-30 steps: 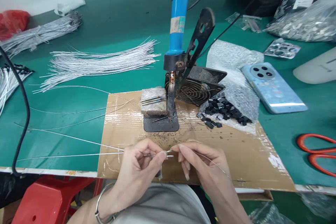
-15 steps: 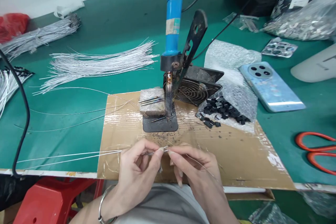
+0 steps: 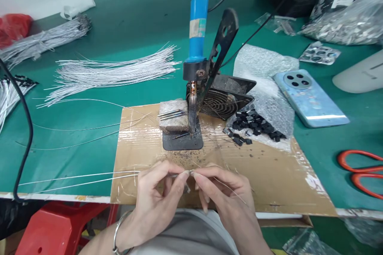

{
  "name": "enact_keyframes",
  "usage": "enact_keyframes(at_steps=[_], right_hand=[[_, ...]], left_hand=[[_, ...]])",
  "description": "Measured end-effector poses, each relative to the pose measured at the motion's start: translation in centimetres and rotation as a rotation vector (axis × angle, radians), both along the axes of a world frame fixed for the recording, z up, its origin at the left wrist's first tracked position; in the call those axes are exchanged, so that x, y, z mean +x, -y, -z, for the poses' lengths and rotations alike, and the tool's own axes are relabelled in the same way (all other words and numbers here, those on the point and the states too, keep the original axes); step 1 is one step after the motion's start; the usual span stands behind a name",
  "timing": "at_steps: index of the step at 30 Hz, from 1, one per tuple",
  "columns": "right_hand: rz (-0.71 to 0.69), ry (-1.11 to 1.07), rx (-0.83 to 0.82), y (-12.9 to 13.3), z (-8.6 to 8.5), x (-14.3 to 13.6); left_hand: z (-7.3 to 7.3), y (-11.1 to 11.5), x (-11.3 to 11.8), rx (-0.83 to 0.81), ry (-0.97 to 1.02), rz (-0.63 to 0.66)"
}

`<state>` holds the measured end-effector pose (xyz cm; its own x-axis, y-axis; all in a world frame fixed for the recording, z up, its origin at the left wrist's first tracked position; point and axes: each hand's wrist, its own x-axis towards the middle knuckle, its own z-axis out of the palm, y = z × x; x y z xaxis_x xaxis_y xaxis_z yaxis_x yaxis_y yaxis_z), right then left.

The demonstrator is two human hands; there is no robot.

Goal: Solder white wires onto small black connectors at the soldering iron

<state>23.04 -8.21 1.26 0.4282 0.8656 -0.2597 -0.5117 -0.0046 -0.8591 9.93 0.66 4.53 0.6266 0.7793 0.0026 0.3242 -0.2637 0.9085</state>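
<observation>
My left hand point(image 3: 161, 195) pinches the ends of two thin white wires point(image 3: 89, 175) that trail off to the left. Opposite it, my right hand point(image 3: 224, 191) is also closed in a pinch, fingertips almost meeting the left ones. A fine strand of solder wire point(image 3: 231, 191) runs across the right hand. The small part between the fingertips is mostly hidden. Just beyond the hands stands a soldering iron point(image 3: 197, 44) with a blue handle, clamped tip-down over a black metal base point(image 3: 183, 143).
Cardboard point(image 3: 269, 183) lies under the hands. Around it are a sponge block point(image 3: 167, 123), a fan point(image 3: 221, 103), black connector pieces point(image 3: 254, 123) on bubble wrap point(image 3: 266, 63), a phone point(image 3: 311, 97), red-handled scissors point(image 3: 356, 167) and a bundle of white wires point(image 3: 116, 71). A black cable point(image 3: 26, 127) hangs left.
Both hands stay pinched close together, with only a slight shift of the left fingertips to the right. The rest of the bench looks the same.
</observation>
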Motion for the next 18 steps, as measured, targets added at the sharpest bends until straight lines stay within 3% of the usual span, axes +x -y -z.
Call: enact_keyframes(at_steps=[9,18], right_hand=[[0.007,-0.110,-0.093,0.0,-0.6,0.1],[-0.092,-0.198,-0.176,-0.1,-1.2,1.4]], left_hand=[[-0.1,0.1,-0.3,-0.004,-0.062,-0.001],[-0.2,-0.1,-0.5,-0.010,-0.106,0.056]])
